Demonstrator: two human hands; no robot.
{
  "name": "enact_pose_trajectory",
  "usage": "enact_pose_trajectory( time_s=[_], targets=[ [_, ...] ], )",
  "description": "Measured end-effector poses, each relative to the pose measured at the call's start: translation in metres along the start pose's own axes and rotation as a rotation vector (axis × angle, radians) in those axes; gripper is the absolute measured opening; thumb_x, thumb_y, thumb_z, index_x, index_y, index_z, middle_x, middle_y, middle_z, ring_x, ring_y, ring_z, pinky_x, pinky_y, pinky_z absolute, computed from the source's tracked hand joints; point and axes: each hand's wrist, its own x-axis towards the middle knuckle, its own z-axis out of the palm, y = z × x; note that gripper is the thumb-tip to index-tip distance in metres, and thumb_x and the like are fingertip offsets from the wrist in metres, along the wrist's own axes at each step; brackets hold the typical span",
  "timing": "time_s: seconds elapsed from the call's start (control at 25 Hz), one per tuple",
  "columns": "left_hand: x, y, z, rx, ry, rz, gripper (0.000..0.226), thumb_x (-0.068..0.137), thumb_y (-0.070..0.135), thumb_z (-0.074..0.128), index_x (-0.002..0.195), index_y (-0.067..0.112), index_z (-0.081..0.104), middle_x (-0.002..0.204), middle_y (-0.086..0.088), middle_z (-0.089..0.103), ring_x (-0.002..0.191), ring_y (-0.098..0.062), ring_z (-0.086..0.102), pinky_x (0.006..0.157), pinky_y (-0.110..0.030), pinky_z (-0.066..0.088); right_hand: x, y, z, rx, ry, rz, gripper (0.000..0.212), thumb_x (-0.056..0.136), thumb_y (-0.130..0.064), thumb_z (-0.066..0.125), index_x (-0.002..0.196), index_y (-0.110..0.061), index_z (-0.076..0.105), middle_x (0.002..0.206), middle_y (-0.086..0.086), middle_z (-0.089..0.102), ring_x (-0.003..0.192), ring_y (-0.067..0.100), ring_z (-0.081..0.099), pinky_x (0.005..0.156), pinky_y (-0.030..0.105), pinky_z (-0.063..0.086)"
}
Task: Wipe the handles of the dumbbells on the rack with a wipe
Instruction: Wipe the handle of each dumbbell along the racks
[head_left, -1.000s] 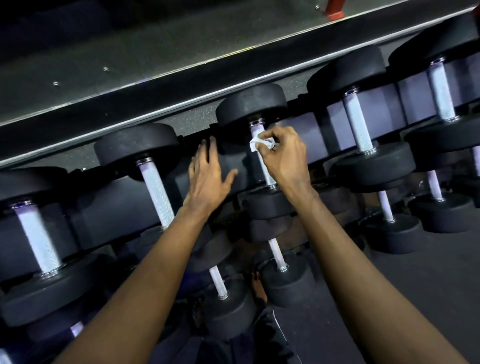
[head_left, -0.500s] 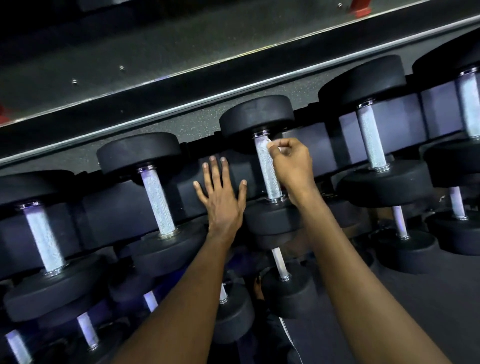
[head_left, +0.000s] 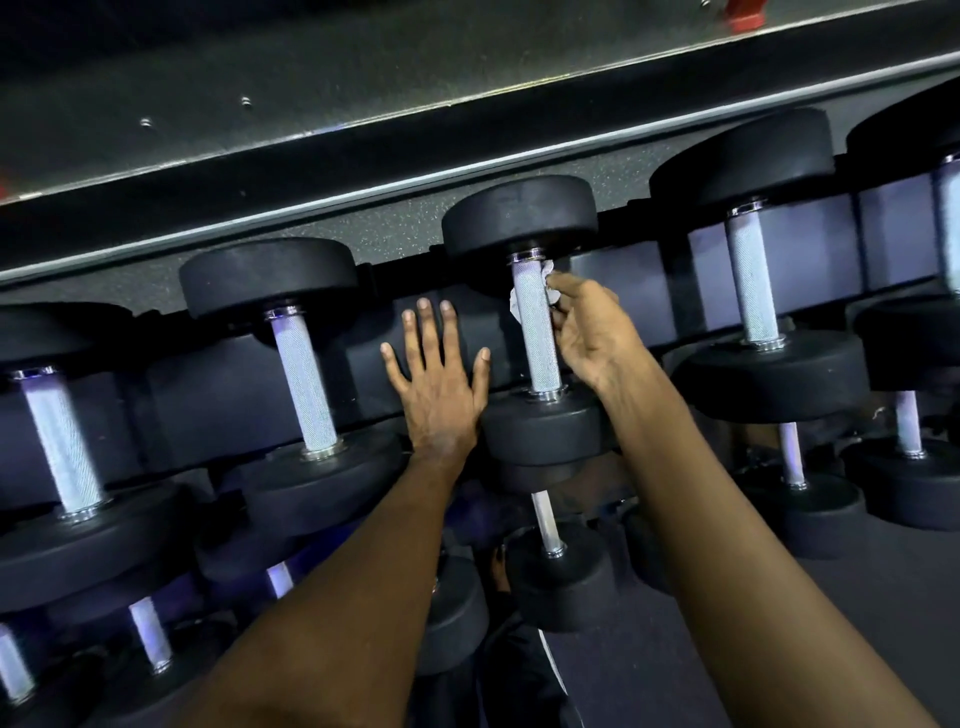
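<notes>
- Head view: the right hand (head_left: 587, 332) reaches up to the centre dumbbell (head_left: 519, 215) on the top row of the rack (head_left: 234, 395), and its fingers curl in against the right side of the knurled handle (head_left: 535, 332).
- Those fingers pinch the white wipe (head_left: 546, 270) to the handle, just under the upper head. The wipe passes behind the bar, and a second scrap of it shows at the bar's left edge.
- Half a second ago the wipe was bunched in the fist on the right of the bar only. Now it peeks out on both sides, and the hand sits a little lower along the handle.
- A second ago the wipe lay across the front of the handle, under the fingertips.
- The left hand (head_left: 439, 384) lies flat and wide open on the dark pad of the rack, just left of that dumbbell, with fingers spread and nothing in it.
- It was spread in much the same spot half a second ago. A second ago its fingers were closer together.
- The neighbouring dumbbells (head_left: 306, 384) have stayed in their cradles on either side, with handles bare.
- Smaller dumbbells (head_left: 545, 525) sit on the lower row, beneath the forearms.
- The dumbbell heads are too dark for any marking or number to be made out.
- A red object (head_left: 743, 18) shows at the top edge, slightly further right than before.
</notes>
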Motion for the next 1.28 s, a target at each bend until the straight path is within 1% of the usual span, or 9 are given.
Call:
enact_pose_trajectory(
  time_s=[0.08,0.2,0.28,0.32,0.48,0.6,0.8,0.96,1.28],
  targets=[
    [0.0,-0.001,0.002,0.002,0.011,0.002,0.069,0.104,0.054,0.028,0.161,0.016,0.022,0.168,-0.01,0.019,0.155,-0.029,0.016,0.121,-0.06,0.01,-0.004,0.004,-0.003,-0.263,0.09,-0.218,0.01,0.09,-0.007,0.061,0.084,-0.014,0.065,0.071,0.003,0.068,0.06,0.009,0.063,0.061,0.024,0.053],
    [-0.001,-0.002,0.005,0.021,0.032,0.006,0.07,0.104,0.055,0.027,0.161,0.016,0.019,0.168,-0.01,0.017,0.155,-0.028,0.015,0.122,-0.059,0.009,-0.012,0.006,-0.01,-0.906,0.197,-0.704,0.005,0.084,-0.02,0.069,0.085,-0.024,0.072,0.088,-0.008,0.069,0.076,0.002,0.063,0.074,0.018,0.05],
    [-0.002,-0.001,0.007,0.023,0.04,0.001,0.07,0.104,0.055,0.026,0.161,0.015,0.016,0.168,-0.01,0.016,0.155,-0.028,0.013,0.122,-0.058,0.008,-0.019,0.004,-0.009,-1.155,0.094,-0.926,0.013,0.087,-0.014,0.067,0.095,-0.021,0.074,0.099,-0.006,0.06,0.081,0.002,0.057,0.076,0.007,0.043],
    [-0.001,-0.001,0.007,0.016,0.038,-0.002,0.071,0.104,0.055,0.025,0.161,0.015,0.015,0.168,-0.01,0.014,0.155,-0.029,0.012,0.122,-0.058,0.007,-0.021,0.001,-0.007,-1.229,0.032,-0.964,0.015,0.089,-0.013,0.065,0.1,-0.018,0.074,0.101,-0.004,0.056,0.082,0.003,0.056,0.075,0.007,0.043],
    [-0.001,-0.002,0.009,-0.015,0.046,-0.005,0.071,0.104,0.055,0.025,0.161,0.015,0.011,0.169,-0.01,0.011,0.155,-0.029,0.01,0.122,-0.058,0.004,-0.019,-0.011,-0.007,-1.476,-0.082,-1.049,0.019,0.094,-0.023,0.063,0.109,-0.015,0.073,0.106,0.003,0.056,0.097,0.019,0.059,0.079,0.035,0.054],
    [-0.001,-0.001,0.009,-0.026,0.056,0.001,0.071,0.104,0.055,0.026,0.161,0.015,0.012,0.169,-0.01,0.012,0.155,-0.029,0.012,0.122,-0.057,0.004,-0.02,-0.014,-0.016,-1.7,-0.227,-1.13,0.023,0.098,-0.029,0.058,0.105,-0.013,0.073,0.11,0.004,0.057,0.102,0.023,0.054,0.072,0.044,0.056],
    [0.0,0.0,0.008,-0.054,0.065,-0.006,0.071,0.104,0.055,0.03,0.161,0.016,0.015,0.169,-0.009,0.014,0.155,-0.029,0.013,0.122,-0.056,0.002,-0.036,-0.018,-0.014,-1.92,-0.353,-1.047,0.03,0.102,-0.036,0.049,0.104,-0.013,0.068,0.113,0.0,0.051,0.104,0.019,0.049,0.064,0.045,0.056],
    [0.0,0.0,0.008,-0.078,0.077,-0.013,0.071,0.103,0.054,0.032,0.161,0.015,0.017,0.169,-0.009,0.015,0.155,-0.029,0.013,0.123,-0.056,0.002,-0.041,-0.029,-0.013,-1.968,-0.444,-1.012,0.027,0.102,-0.034,0.051,0.106,-0.014,0.069,0.111,0.0,0.053,0.103,0.018,0.052,0.073,0.041,0.055],
    [-0.002,0.001,0.008,-0.1,0.074,-0.015,0.072,0.103,0.054,0.032,0.162,0.016,0.016,0.169,-0.008,0.013,0.156,-0.028,0.012,0.123,-0.056,0.002,-0.055,-0.022,-0.014,-2.051,-0.546,-0.834,0.022,0.099,-0.027,0.053,0.099,-0.011,0.068,0.109,0.003,0.051,0.096,0.019,0.053,0.074,0.041,0.053]
  ],
)
